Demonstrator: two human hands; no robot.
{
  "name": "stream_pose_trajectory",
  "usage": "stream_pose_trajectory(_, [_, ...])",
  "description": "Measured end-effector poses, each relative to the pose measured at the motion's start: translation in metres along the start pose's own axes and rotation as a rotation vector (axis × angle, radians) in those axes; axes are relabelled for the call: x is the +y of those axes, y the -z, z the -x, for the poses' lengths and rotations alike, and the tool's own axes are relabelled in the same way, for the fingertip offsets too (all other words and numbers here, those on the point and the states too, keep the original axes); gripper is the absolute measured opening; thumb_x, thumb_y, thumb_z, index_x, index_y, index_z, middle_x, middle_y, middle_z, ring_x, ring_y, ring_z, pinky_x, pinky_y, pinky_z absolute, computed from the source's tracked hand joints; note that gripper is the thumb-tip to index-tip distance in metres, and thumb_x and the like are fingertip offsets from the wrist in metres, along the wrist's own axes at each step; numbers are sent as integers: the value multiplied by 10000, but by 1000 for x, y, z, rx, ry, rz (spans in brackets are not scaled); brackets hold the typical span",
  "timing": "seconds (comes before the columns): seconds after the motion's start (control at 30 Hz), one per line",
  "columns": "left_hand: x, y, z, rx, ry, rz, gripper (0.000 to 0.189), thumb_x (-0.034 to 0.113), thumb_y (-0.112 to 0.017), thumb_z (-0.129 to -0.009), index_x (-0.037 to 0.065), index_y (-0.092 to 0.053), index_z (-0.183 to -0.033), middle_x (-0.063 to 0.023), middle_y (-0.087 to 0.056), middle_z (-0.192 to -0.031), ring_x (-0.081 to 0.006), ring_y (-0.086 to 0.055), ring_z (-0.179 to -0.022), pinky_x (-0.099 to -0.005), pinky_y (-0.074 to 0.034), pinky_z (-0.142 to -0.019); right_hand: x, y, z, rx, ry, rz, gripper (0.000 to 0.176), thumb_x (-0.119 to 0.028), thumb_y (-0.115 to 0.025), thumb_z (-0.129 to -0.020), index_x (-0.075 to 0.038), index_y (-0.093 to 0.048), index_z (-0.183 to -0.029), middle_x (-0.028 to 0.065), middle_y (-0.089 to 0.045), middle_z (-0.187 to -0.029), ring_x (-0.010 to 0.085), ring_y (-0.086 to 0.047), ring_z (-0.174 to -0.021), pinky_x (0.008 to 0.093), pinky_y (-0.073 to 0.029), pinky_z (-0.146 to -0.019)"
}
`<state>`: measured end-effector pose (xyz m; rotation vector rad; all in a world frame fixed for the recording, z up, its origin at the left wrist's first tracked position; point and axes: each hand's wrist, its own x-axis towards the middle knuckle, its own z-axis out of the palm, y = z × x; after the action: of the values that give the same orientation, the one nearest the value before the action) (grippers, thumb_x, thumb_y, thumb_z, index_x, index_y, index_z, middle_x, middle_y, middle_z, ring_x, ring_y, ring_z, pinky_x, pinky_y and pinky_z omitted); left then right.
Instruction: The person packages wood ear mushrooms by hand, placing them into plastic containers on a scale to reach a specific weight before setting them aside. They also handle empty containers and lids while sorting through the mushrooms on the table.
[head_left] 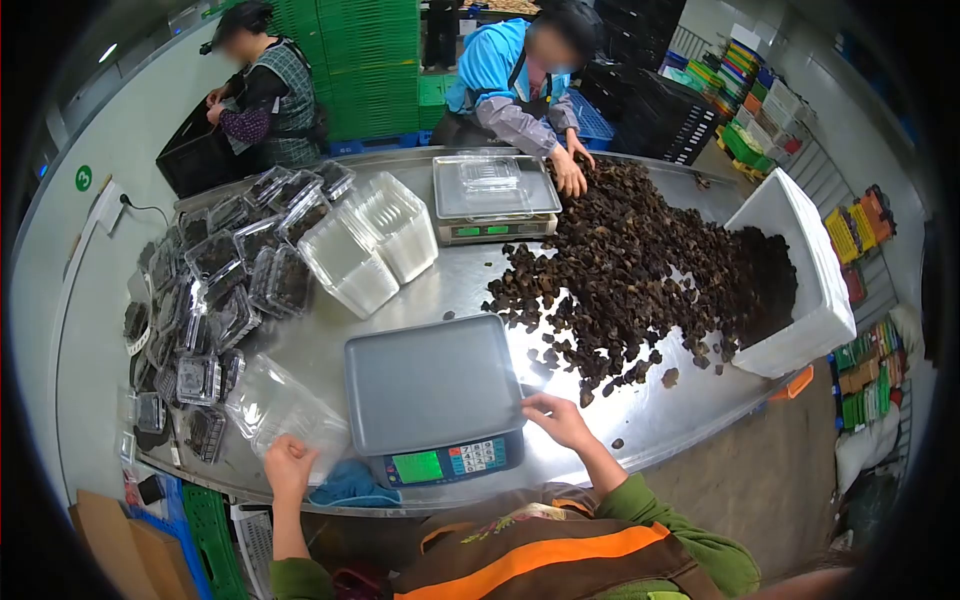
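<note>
My left hand (289, 464) pinches the near edge of an opened clear plastic clamshell box (272, 408) with nothing inside, left of the nearer weighing scale (430, 385). That scale has a bare grey pan and a lit green display. At the pan's right edge is my right hand (558, 418), fingers curled together; whether they grip anything is hidden. Beyond it spreads a heap of dark brown, crinkled pieces (630, 270) that look like dried mushrooms or wood-ear fungus. Part of the heap spills from a tipped white foam box (800, 260).
Filled clear boxes (215, 258) pile up at the table's left. Stacked clamshells (365, 240) stand beside a second scale (495, 195). Across the table a co-worker in blue (510, 80) has both hands at the heap. Another person (275, 95) holds a black crate (195, 150).
</note>
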<state>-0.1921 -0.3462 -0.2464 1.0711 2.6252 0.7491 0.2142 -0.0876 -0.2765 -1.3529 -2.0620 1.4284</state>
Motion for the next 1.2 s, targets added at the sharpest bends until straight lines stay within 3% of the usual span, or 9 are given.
stream_pose_trajectory(0.07, [-8, 8, -9, -69, 102, 29, 248, 81, -819, -643, 2, -622, -770, -99, -598, -737, -222, -583, -636, -343, -462, -600, 10, 6, 6, 36, -1, -24, 299, -271, -670, -886, -37, -683, -1072, 108, -709, -1001, 199, -671, -892, 331, -526, -789])
stream_pose_trajectory(0.2, [18, 36, -19, 278, -45, 100, 172, 72, -763, -742, 2, -637, -835, -30, -554, -774, -133, -422, -629, -288, -373, -586, 40, 13, 19, 171, -13, 87, 263, -245, -678, -856, -27, -703, -1001, 132, -700, -930, 236, -664, -855, 344, -522, -774])
stream_pose_trajectory(0.3, [52, 37, -27, 486, -249, 101, 221, 125, -619, -936, 18, -654, -1127, -58, -637, -959, -148, -510, -781, -285, -425, -713, 109, -5, 36, 457, -34, 146, 410, -251, -737, -804, -20, -602, -1115, 219, -568, -1190, 320, -548, -1113, 382, -473, -906])
stream_pose_trajectory(0.33, [77, 29, -23, 519, -326, 65, 213, 95, -581, -960, 9, -658, -1139, -83, -665, -1081, -169, -556, -833, -298, -445, -750, 114, -8, 36, 503, -90, -99, 457, -235, -735, -794, -25, -561, -1160, 221, -480, -1274, 349, -505, -1145, 400, -463, -919])
stream_pose_trajectory(0.43, [119, -9, -19, 365, -738, -2, 209, -9, -575, -937, -30, -661, -1126, -109, -654, -1076, -209, -565, -821, -319, -461, -707, 120, -3, 35, 711, -199, 170, 693, -213, -761, -716, -130, -437, -1323, 217, -383, -1320, 410, -398, -1191, 450, -392, -1009])
stream_pose_trajectory(0.53, [122, -66, -8, 2, -814, 121, 244, -26, -597, -912, -4, -661, -1146, -99, -608, -958, -215, -555, -797, -335, -465, -691, 135, 1, 35, 823, -381, 305, 888, -320, -825, -658, -96, -376, -1391, 278, -300, -1384, 452, -332, -1256, 514, -338, -1043])
stream_pose_trajectory(0.8, [176, -143, 5, -369, -850, 16, 237, -17, -654, -836, 38, -683, -1065, -102, -532, -855, -257, -539, -777, -365, -462, -701, 151, -1, -11, 732, -431, 458, 1078, -534, -729, -733, -36, -162, -1503, 300, -129, -1511, 456, -99, -1421, 606, -111, -1119])
stream_pose_trajectory(1.03, [196, -143, 4, -418, -749, 49, 219, -30, -663, -805, 20, -681, -1018, -114, -575, -899, -292, -565, -832, -382, -470, -744, 163, 81, -117, 866, -72, 596, 1128, -403, -830, -639, -43, -196, -1499, 298, -74, -1535, 477, -67, -1427, 633, -118, -1106])
stream_pose_trajectory(1.2, [205, -149, 4, -495, -697, 74, 203, -40, -663, -781, 14, -675, -976, -117, -588, -892, -303, -573, -843, -384, -472, -736, 149, 152, -172, 646, -123, 772, 1267, -481, -878, -503, -181, -184, -1520, 290, -48, -1545, 514, -38, -1420, 721, -175, -1046])
